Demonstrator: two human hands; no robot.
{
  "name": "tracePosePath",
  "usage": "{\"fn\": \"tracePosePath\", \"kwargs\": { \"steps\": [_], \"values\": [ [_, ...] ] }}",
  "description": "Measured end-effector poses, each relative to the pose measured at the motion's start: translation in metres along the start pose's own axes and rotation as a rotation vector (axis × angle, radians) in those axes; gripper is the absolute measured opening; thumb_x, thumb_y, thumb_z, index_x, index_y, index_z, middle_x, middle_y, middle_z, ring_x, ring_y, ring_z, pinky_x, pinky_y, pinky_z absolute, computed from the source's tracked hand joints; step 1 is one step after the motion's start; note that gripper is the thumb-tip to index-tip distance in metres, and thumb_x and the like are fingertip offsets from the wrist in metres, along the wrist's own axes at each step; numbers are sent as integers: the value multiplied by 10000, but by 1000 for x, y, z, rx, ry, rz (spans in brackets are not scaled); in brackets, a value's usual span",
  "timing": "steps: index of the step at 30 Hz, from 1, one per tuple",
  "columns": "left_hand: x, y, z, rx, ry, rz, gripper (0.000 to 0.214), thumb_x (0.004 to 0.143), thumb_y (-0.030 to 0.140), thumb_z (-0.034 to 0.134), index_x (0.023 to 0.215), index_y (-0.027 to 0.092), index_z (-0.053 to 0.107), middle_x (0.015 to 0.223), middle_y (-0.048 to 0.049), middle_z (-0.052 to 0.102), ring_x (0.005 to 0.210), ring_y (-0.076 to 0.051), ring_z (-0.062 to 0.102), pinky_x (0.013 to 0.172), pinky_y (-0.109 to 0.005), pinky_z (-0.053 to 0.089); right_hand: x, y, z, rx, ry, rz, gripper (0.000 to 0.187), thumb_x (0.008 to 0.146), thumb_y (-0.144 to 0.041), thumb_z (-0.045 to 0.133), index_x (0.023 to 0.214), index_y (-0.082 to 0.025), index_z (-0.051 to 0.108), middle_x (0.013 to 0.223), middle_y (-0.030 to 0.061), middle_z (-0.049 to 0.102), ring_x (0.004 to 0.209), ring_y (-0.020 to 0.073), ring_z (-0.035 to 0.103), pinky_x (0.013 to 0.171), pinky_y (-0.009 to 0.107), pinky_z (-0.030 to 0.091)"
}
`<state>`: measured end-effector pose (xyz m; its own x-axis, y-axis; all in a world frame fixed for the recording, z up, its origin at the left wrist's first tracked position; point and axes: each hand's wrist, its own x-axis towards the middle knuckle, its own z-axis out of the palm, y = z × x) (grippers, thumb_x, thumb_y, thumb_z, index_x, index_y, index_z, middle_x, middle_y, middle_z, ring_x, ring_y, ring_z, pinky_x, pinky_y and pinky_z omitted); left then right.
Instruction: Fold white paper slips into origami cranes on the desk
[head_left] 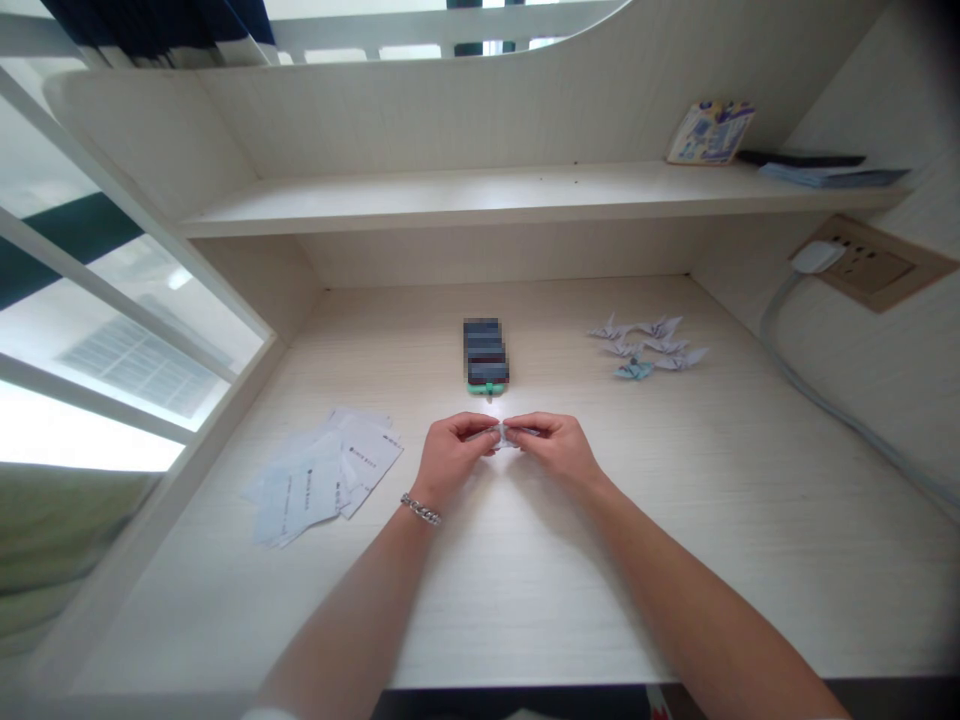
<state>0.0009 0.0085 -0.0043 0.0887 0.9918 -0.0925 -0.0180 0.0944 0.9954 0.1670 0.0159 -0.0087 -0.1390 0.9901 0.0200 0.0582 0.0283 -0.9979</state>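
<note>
Reaching in from the near edge of the pale desk [735, 560], we bring both hands together at its middle. A silver bracelet [421, 509] circles our left wrist. To the left, at about the height of that wrist, loose sheets of paper [304, 490] lie overlapping in an untidy fan, some with small dark print that we cannot read. Off the desk on the near left, we see a green cloth [71, 550].

Our left hand [454, 448] and right hand [556, 445] meet around one small folded paper [505, 437]. Thumb and fingers of each hand pinch it, the left hand on its left side and the right hand on its right. Our fingers cover much of it, so we cannot tell its full shape.

Just beyond our fingertips lies a phone [485, 350], its screen blurred and its near end edged with green. Farther right, several white paper birds [664, 345] sit in a loose cluster, with a blue paper bird [634, 370] at its near side. Along the right wall, a pale cable [832, 412] runs up to a white plug [819, 257] in a wall socket [877, 268].

At the far side, a shelf [465, 190] spans the desk; on its right end we see a colourful packet [709, 134] leaning upright, beside a flat stack of booklets [832, 177].
</note>
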Motion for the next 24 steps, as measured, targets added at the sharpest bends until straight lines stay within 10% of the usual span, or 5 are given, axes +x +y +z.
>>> {"fn": "tracePosePath", "kwargs": {
  "steps": [24],
  "values": [
    [-1, 3, -3, 38, -134, -24, 196, 648, 246, 698, 778, 102, 669, 713, -68, 670, 627, -148, 623, 581, -258, 526, -1, -2, -3, 44, -168, 119, 147, 640, -239, 674, 754, -145, 683, 676, 28, 657, 629, 148, 597, 592, 257, 466]
  ]
}}
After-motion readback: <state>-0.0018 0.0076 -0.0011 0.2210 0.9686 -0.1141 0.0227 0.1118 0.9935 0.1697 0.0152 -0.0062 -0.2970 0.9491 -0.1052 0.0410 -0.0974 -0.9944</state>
